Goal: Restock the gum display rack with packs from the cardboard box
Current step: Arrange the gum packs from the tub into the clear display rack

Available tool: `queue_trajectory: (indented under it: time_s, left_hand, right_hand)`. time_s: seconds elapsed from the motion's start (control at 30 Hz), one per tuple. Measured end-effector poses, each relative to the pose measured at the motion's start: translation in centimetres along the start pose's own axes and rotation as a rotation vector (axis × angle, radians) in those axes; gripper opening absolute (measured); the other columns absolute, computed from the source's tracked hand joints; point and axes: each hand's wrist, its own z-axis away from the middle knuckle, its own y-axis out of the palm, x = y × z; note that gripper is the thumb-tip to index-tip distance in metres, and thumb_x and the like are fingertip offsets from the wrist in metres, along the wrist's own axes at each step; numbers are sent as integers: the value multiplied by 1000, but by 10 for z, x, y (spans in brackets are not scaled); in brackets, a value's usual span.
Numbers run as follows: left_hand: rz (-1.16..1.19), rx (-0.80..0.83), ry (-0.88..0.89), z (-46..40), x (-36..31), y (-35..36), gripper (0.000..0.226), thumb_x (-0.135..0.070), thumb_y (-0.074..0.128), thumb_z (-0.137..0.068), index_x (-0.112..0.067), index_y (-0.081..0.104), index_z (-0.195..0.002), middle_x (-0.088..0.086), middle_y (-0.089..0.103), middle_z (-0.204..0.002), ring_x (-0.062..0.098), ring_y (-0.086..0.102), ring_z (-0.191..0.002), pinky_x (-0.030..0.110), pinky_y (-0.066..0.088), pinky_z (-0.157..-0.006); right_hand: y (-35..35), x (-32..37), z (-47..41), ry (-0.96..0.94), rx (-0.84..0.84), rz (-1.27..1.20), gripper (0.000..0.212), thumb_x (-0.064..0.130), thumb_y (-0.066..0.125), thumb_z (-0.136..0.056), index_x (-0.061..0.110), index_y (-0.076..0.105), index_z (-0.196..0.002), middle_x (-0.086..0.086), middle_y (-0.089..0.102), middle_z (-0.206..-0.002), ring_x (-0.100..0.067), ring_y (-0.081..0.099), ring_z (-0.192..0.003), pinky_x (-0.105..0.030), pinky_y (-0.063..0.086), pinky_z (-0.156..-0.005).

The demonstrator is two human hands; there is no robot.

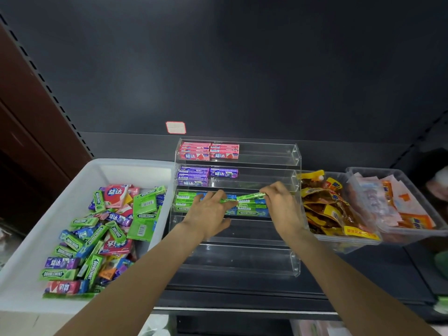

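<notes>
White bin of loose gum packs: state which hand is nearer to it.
Left. The left hand is over the rack's green row, just right of the white bin; the right hand is farther right, holding a green pack.

The scene is dim overall, with a dark back panel [242,57] that swallows most of the upper frame and shows only a faint soft sheen near its middle. Light seems to fall from above and in front: the white tub [135,168] at the shelf's left edge is the brightest area and nearly washed out along its rim. The clear acrylic rack [294,156] catches pale glare along its edges and front lips. Shadows are soft and weak. Wide-angle distortion bends the shelf uprights outward at both sides. The lower corners and the far right edge are smeared and out of focus.
</notes>
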Motion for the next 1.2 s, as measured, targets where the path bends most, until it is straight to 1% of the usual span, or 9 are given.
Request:
queue_trajectory:
  time_s: [0.13, 0.27, 0.43, 0.6, 0.7, 0.83, 0.97, 1.1, 1.2]
  left_hand:
    - [-12, 9, 3, 0, 0, -1, 53, -39, 46, -95, -36, 28, -144, 1, 30, -143, 22, 32, -133, 48, 23, -113]
    - [-29, -39, 35, -3, -7, -3, 51, -37, 45, -94, -30, 31, -143, 0, 30, -144, 21, 29, -132, 44, 23, -110]
    - [-2, -68, 90, -18, -27, -4, 51, -32, 45, -94, -29, 32, -143, -1, 32, -141, 20, 29, -130, 40, 26, -106]
    - [-39, -70, 101, -23, -25, -7, 49, -25, 43, -94, -31, 35, -142, -2, 35, -137, 18, 34, -125, 39, 28, -102]
    - [-86, -66, 123, -23, -25, -8, 49, -21, 43, -94, -32, 35, -142, -3, 35, -136, 18, 35, -122, 39, 29, -99]
    - [-111, -68, 131, -23, -24, -7, 52, -17, 43, -94, -33, 33, -142, -2, 37, -134, 19, 36, -121, 39, 29, -98]
    - [-102, -65, 130, -22, -22, -5, 56, -14, 44, -93, -34, 31, -143, -3, 37, -134, 19, 36, -121, 41, 30, -99]
    - [-57, -60, 122, -24, -21, -5, 56, -13, 44, -92, -34, 33, -143, -4, 38, -135, 18, 35, -123, 39, 28, -101]
    - [8, -67, 95, -23, -19, -5, 51, -16, 44, -93, -32, 36, -141, -5, 38, -139, 17, 33, -127, 37, 26, -104]
  right_hand:
    - [1, 0, 1, -3, 8, 44, 37, 6, 59, -89, 18, 56, -123, -1, 50, -119, -18, 62, -95, -29, 55, -73]
    - [1, 1, -2, 47, 51, 4, 34, 7, 54, -92, 18, 53, -124, -4, 50, -124, -22, 63, -97, -30, 53, -79]
    - [-5, 1, -5, 52, 82, -28, 26, 13, 45, -98, 14, 57, -120, -6, 53, -121, -19, 62, -97, -25, 49, -78]
    - [-2, -5, -6, 7, 58, 84, 30, 12, 55, -93, 21, 54, -122, -3, 48, -122, -21, 65, -92, -29, 54, -74]
    - [2, -8, -3, -15, 19, 167, 31, 10, 60, -89, 20, 56, -118, -2, 50, -117, -21, 65, -84, -31, 55, -66]
    - [-1, -8, 0, -26, 9, 222, 32, 7, 72, -78, 18, 64, -107, -2, 56, -107, -19, 66, -68, -27, 52, -54]
    - [2, -12, 3, -19, 80, 228, 34, 8, 58, -89, 18, 55, -121, -2, 51, -122, -19, 65, -88, -26, 53, -66]
    - [2, -9, 2, -30, 113, 176, 33, 14, 58, -91, 22, 56, -123, 0, 53, -122, -17, 64, -91, -25, 54, -67]
    - [0, -6, 1, -59, 119, 109, 26, 22, 51, -96, 21, 59, -120, 1, 54, -120, -16, 63, -93, -27, 54, -69]
